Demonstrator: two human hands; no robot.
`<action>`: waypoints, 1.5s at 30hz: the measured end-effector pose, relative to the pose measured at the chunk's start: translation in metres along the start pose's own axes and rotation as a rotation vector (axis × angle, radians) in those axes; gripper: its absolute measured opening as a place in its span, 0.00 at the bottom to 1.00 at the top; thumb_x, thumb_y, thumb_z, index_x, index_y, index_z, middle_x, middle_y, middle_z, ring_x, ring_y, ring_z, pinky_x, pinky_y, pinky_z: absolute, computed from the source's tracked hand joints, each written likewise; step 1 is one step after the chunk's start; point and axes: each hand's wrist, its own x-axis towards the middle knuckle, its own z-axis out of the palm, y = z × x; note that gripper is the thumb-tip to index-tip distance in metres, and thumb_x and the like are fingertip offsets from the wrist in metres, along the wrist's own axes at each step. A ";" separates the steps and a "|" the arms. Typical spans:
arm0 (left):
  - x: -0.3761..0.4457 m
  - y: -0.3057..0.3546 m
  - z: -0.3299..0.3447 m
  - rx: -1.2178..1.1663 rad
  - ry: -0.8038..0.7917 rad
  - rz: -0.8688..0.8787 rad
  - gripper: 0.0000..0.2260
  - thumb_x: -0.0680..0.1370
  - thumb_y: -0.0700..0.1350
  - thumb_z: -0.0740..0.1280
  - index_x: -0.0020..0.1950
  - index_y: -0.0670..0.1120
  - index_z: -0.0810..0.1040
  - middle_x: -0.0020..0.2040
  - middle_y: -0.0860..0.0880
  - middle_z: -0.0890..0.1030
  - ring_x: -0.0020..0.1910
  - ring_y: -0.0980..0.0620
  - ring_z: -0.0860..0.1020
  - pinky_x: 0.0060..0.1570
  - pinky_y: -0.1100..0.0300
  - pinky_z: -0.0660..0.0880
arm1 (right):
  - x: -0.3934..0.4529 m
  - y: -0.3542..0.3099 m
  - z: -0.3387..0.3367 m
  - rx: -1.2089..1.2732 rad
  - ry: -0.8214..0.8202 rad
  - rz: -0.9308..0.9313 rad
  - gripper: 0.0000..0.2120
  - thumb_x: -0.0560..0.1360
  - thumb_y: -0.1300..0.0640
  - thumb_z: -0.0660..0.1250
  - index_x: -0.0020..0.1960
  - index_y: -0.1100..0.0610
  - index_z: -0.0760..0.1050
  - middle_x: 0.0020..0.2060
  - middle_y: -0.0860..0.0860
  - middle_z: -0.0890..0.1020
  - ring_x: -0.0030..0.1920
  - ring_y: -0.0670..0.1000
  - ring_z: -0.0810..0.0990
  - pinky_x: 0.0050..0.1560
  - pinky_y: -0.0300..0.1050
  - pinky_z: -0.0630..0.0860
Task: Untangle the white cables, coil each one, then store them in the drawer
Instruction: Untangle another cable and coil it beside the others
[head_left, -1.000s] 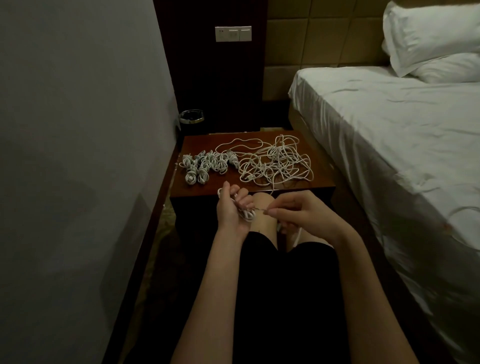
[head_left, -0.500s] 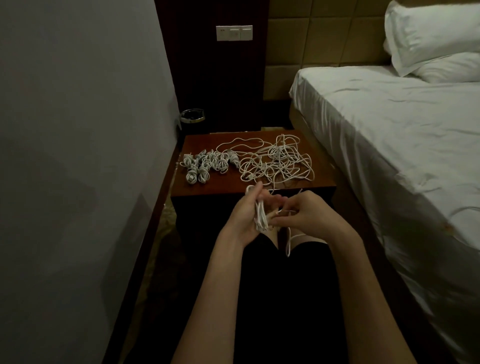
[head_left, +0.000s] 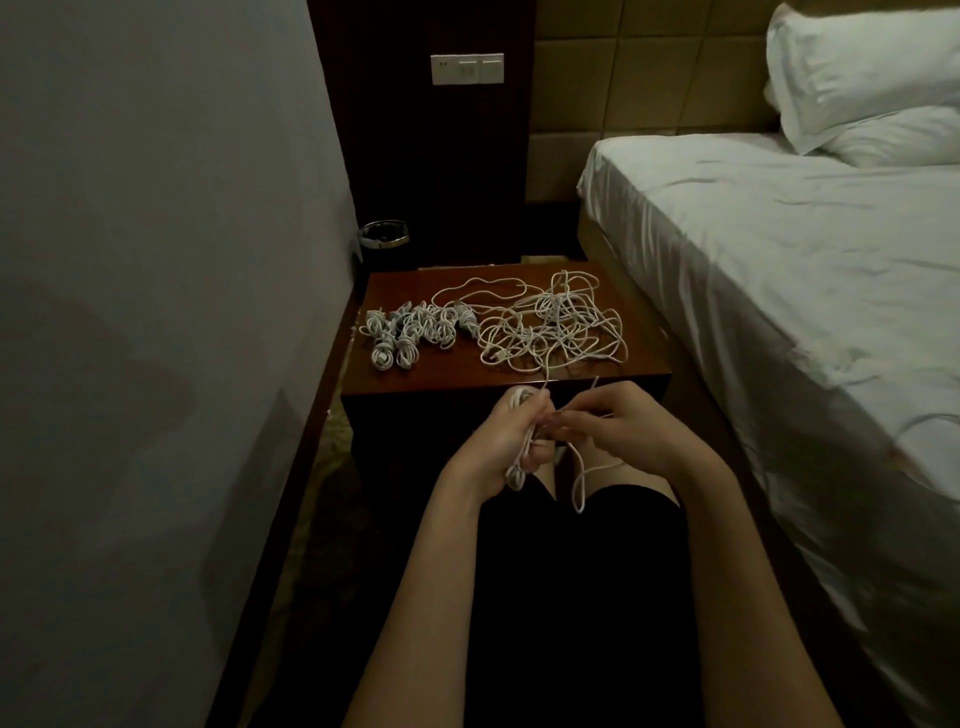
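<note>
Two hands coil a white cable above the lap, in front of the nightstand.

The left hand (head_left: 501, 439) curls its fingers round a half-wound coil (head_left: 521, 447); the right hand (head_left: 610, 423) pinches the loose strand (head_left: 581, 480) beside it. On the nightstand (head_left: 644, 358) lie finished coils (head_left: 410, 332) left of the tangled cables (head_left: 553, 327).

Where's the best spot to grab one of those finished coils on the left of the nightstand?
Pinch a finished coil across its wrapped middle, coming straight down from above. Each bundle lies flat on the nightstand with loops at both ends and a tighter waist, so a grip there probably keeps it from unravelling. The nearest front ones are least crowded.
</note>
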 end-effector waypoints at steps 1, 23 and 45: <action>0.000 0.000 0.000 -0.002 -0.024 0.004 0.14 0.85 0.47 0.54 0.40 0.46 0.66 0.33 0.46 0.71 0.18 0.60 0.62 0.17 0.70 0.56 | -0.002 0.001 -0.002 0.006 0.011 0.005 0.08 0.78 0.54 0.65 0.44 0.51 0.83 0.40 0.56 0.82 0.33 0.43 0.74 0.36 0.38 0.69; 0.007 -0.001 0.002 -0.150 0.105 0.041 0.22 0.78 0.62 0.61 0.34 0.47 0.64 0.22 0.53 0.60 0.16 0.59 0.58 0.17 0.67 0.55 | 0.004 -0.009 0.012 0.108 0.203 -0.110 0.06 0.76 0.54 0.67 0.49 0.49 0.83 0.41 0.48 0.84 0.42 0.43 0.81 0.45 0.42 0.79; 0.004 0.014 -0.011 -0.723 0.309 0.146 0.19 0.84 0.53 0.54 0.36 0.46 0.65 0.23 0.52 0.70 0.19 0.58 0.69 0.19 0.69 0.65 | -0.005 -0.033 0.023 0.206 -0.131 -0.132 0.09 0.76 0.63 0.68 0.56 0.62 0.81 0.28 0.43 0.82 0.28 0.37 0.78 0.31 0.26 0.71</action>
